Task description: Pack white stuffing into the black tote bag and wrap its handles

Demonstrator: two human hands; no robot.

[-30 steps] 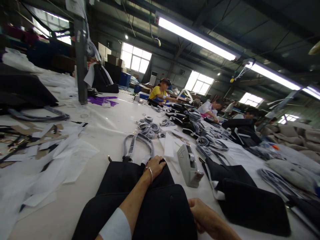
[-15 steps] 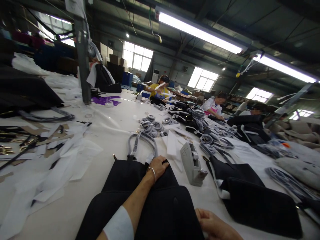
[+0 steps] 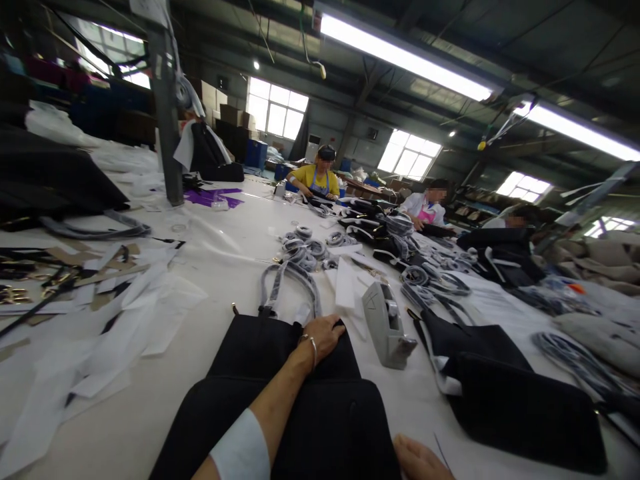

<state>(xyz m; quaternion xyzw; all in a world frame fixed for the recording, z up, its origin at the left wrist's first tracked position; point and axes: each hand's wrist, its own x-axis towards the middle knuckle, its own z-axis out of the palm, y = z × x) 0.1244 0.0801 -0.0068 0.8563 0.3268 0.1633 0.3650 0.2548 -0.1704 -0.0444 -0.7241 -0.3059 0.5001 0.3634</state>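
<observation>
A black bag (image 3: 330,427) with two grey handles (image 3: 293,270) in clear wrapping lies in front of me. My left hand (image 3: 323,337), a bracelet at its wrist, reaches across the bag. Its fingers are closed over the bag's upper right edge. Low in the view, my right hand (image 3: 420,460) is at the bag's right side, partly cut off by the frame. Its visible fingers look curled, and what they hold is hidden. A thin dark strand (image 3: 441,452) sticks up beside it. Right of the bag stands a grey tape dispenser (image 3: 385,323).
Another black bag (image 3: 525,407) lies at the right. Paper strips (image 3: 115,333) and metal fittings (image 3: 15,293) cover the left side. Coiled grey straps (image 3: 300,247) lie farther back. A metal post (image 3: 167,120) rises at the left. Co-workers (image 3: 320,177) are across the table.
My right hand has sunk lower, toward the frame's bottom edge, and the thin strand now shows beside it. My left hand keeps its hold on the bag. The view has shifted slightly.
</observation>
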